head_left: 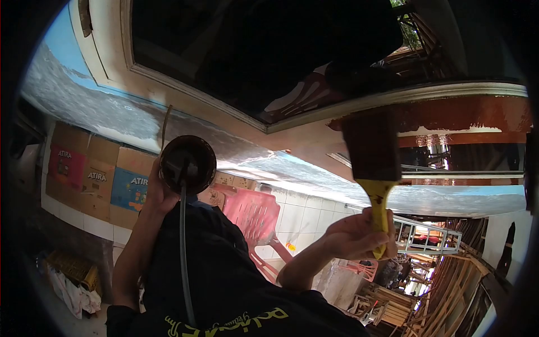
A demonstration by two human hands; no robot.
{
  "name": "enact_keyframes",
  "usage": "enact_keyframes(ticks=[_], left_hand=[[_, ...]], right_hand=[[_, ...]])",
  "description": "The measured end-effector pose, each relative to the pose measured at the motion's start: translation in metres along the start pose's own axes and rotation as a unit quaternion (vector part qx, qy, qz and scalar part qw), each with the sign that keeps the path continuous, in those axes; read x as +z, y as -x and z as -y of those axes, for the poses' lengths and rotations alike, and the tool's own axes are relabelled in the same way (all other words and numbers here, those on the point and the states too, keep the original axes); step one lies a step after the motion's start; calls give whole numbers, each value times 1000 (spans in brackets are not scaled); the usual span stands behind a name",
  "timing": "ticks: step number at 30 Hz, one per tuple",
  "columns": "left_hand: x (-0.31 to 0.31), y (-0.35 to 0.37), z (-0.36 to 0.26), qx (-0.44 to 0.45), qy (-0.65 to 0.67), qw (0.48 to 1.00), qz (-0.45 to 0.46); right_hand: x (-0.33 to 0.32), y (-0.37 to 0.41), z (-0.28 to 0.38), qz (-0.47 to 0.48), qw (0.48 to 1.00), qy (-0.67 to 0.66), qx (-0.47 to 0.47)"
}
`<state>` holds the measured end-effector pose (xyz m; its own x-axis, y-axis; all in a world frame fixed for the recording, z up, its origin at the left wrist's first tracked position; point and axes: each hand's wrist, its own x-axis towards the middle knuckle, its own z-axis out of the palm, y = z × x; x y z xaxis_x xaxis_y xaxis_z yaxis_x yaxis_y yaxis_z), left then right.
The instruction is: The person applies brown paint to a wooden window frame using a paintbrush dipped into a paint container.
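A large wooden frame (185, 104) around a dark glass pane (252, 45) fills the upper view; most of its wood is pale, while the stretch at the right (460, 112) is coated wet red-brown. Behind it, stacked cardboard boxes (95, 180) stand against a tiled wall, with a pink plastic chair (252, 216) near them. The paintbrush (373, 163) stands almost upright, its long axis running top to bottom with a slight tilt: the dark, loaded bristles point up and press against the frame where the brown coat ends, and the yellow handle points down. The right hand (359, 236) is clenched around the lower end of that handle. The left hand (152, 194) grips a round dark tin (187, 163) from the side, held up just below the frame, and its thin wire bail (183, 253) hangs straight down over the person's black shirt (224, 281).
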<state>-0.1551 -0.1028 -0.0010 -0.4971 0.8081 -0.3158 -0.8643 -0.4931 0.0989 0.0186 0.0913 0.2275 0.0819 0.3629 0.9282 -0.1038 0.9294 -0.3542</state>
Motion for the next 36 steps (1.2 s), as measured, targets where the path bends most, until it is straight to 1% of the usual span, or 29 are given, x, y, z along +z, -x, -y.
enact_keyframes(ticks=[1,2,4,5,7,9,12,15,16,20,23,24,28,31,35,36], left_hand=[[1,-1,0,3,-7,1000,7],[1,-2,-1,-3,-6,1000,11],[-3,0,0,-8,3,1000,13],[-3,0,0,-2,1,1000,-3],[-1,0,0,9,-5,999,-32],[-1,0,0,17,-15,999,-22],[2,2,1,22,-22,999,-25],[5,4,2,15,-21,1000,-19],[5,4,1,12,-19,1000,-14],[2,6,1,22,-16,999,-23],[5,6,4,29,-26,999,-29],[5,5,5,29,-27,999,-30],[6,7,6,21,-23,999,-36],[3,9,8,19,-16,1000,-16],[6,13,7,33,-12,999,-31],[3,13,7,36,-14,999,-30]], right_hand=[[2,3,0,14,1000,6,-10],[-1,5,-5,50,998,9,-26],[-6,8,-7,42,998,37,-12],[-6,9,-7,38,998,50,-5],[-5,11,-6,2,1000,28,6],[-4,12,-5,-33,999,18,16],[4,17,-4,20,999,-43,-3],[6,18,-5,20,1000,17,8],[2,16,-6,30,999,25,-4],[-10,17,-10,-22,999,21,16],[-9,23,-11,53,998,17,-24],[-4,25,-11,72,996,41,-42],[-4,25,-13,63,995,67,-30],[-14,24,-14,45,998,44,-17],[-23,22,-10,1,999,-13,39],[-27,21,-6,24,998,-14,53]])
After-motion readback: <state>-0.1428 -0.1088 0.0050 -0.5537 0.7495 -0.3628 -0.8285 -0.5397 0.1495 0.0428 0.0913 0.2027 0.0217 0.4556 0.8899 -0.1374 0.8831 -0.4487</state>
